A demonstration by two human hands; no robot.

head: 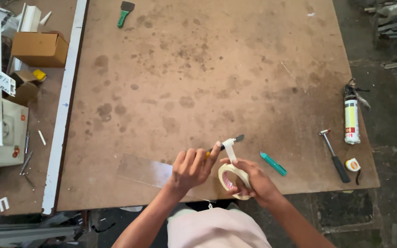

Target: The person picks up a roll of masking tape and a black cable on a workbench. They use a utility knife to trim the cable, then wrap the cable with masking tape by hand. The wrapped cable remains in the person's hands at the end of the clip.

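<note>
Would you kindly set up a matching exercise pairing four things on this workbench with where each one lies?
Things:
1. roll of masking tape
2. green-handled scraper
3. hammer
4. cardboard box

Places:
A. far edge of the brown board
B. side bench at the left
C. in the right hand
D. right side of the board, beside the spray can

Pairs: 1-C, 2-A, 3-D, 4-B

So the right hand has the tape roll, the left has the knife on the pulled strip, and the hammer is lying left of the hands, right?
Not quite. The head view shows the hammer lying right of the hands, near the foam can. The rest stands: right hand holds the tape roll, left hand holds the knife at the strip.
</note>
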